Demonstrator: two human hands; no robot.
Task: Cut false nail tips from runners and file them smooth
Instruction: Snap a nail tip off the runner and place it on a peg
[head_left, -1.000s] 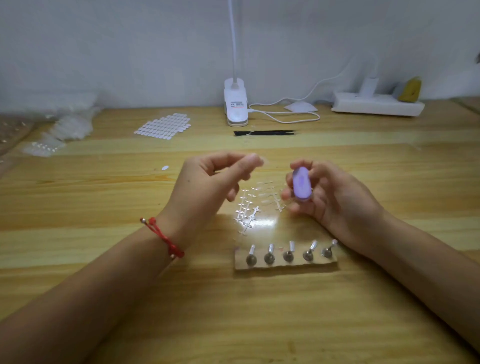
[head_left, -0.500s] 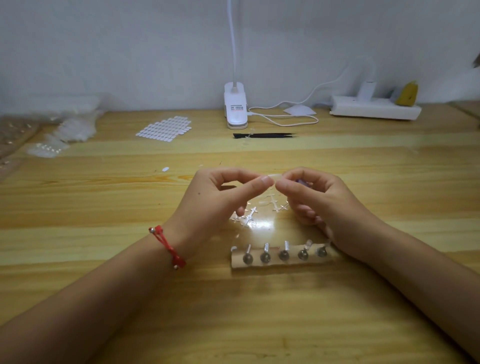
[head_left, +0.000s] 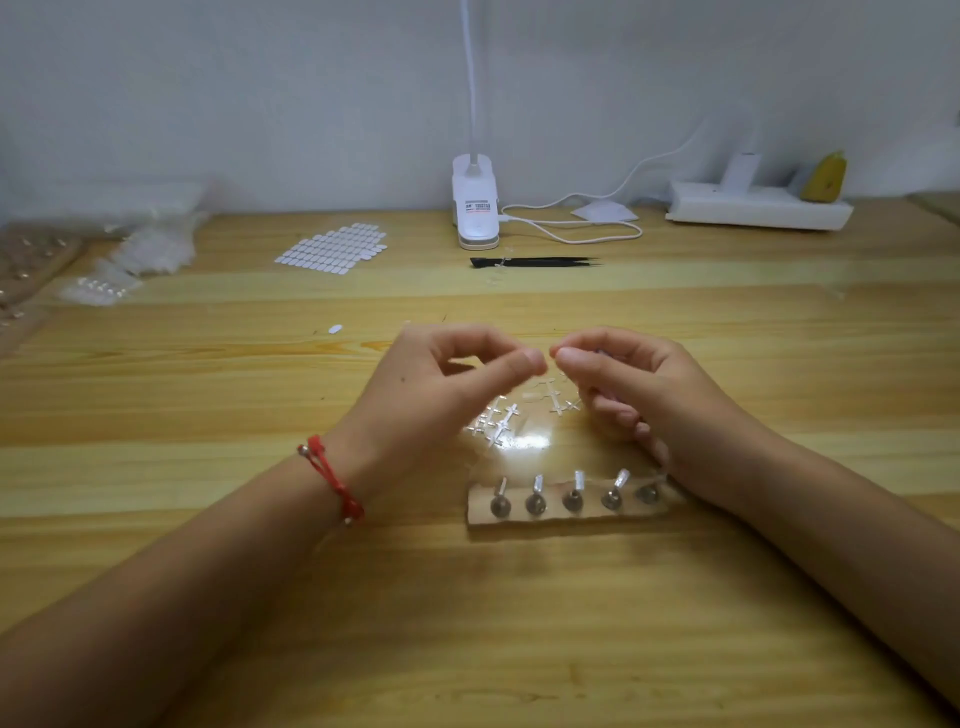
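Observation:
My left hand (head_left: 447, 384) and my right hand (head_left: 649, 395) meet fingertip to fingertip above the table. The left thumb and forefinger pinch a small clear nail tip, which barely shows. My right hand's fingers curl round a small purple file (head_left: 602, 353); only a sliver of it peeks out. Under the hands lie clear cross-shaped runner pieces (head_left: 498, 421) on a glossy patch of the table. A wooden block (head_left: 571, 514) with several metal pegs holding nail tips lies in front of them, by my right wrist.
At the back lie a sheet of white nail tips (head_left: 332, 247), black tweezers (head_left: 535, 262), a white clip lamp base (head_left: 475, 208) with its cable, and a power strip (head_left: 758, 205). Clear plastic bags (head_left: 150, 249) are at far left. One loose tip (head_left: 335, 328) lies nearby.
My right hand has turned over and moved left to meet my left fingertips. The purple file, plainly shown before, is now almost hidden in the fingers.

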